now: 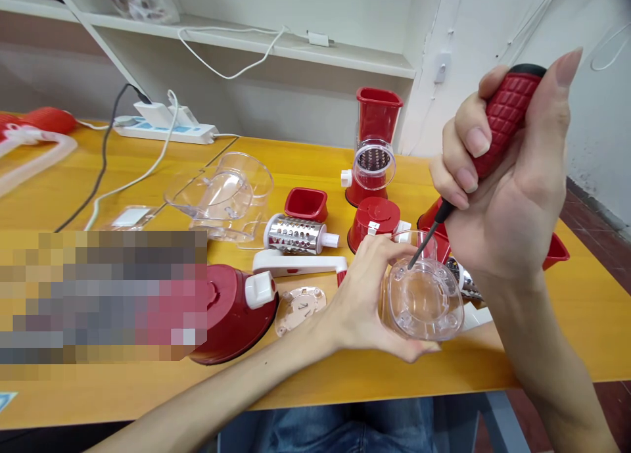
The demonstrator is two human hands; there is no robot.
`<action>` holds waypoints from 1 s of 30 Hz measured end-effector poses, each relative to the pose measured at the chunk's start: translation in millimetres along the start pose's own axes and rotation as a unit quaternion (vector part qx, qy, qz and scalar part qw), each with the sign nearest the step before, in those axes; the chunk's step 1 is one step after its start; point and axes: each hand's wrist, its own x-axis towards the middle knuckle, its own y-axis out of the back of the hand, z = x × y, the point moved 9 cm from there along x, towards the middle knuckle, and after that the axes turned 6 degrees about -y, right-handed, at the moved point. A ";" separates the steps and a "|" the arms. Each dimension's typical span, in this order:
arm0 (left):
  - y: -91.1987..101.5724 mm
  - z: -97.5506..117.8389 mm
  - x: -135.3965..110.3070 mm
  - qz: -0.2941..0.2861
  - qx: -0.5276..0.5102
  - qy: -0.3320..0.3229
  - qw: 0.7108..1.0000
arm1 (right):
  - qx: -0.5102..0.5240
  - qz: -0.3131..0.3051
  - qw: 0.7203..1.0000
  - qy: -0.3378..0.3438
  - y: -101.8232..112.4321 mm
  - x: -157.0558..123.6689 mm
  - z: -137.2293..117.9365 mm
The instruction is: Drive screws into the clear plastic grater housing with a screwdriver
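Note:
My left hand (362, 295) grips a clear plastic housing (422, 300) just above the front of the yellow table (315, 374), its open underside turned towards me. My right hand (503, 177) is closed around the red quilted handle of a screwdriver (507, 111). The thin black shaft slants down and left, and its tip sits at the upper left rim of the clear housing.
Red and white grater parts lie around: a steel drum (296, 235), a white crank (300, 264), a red base (236, 311), a clear disc (300, 305), a clear hopper (221, 193) and an assembled grater (374, 147). A power strip (165, 129) with cables sits far left.

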 end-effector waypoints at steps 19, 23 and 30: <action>-0.8 -8.0 -8.0 0.015 -0.014 0.038 0.999 | 0.009 -0.074 0.982 -0.174 -32.0 -19.6 12.6; -3.3 -11.7 -8.7 0.004 -0.021 0.051 0.998 | 0.040 -0.104 0.975 -0.191 -39.7 -23.8 22.2; -3.2 -9.0 -6.3 -0.013 0.014 0.069 0.997 | -0.044 -0.133 0.984 -0.112 -42.6 -37.6 10.3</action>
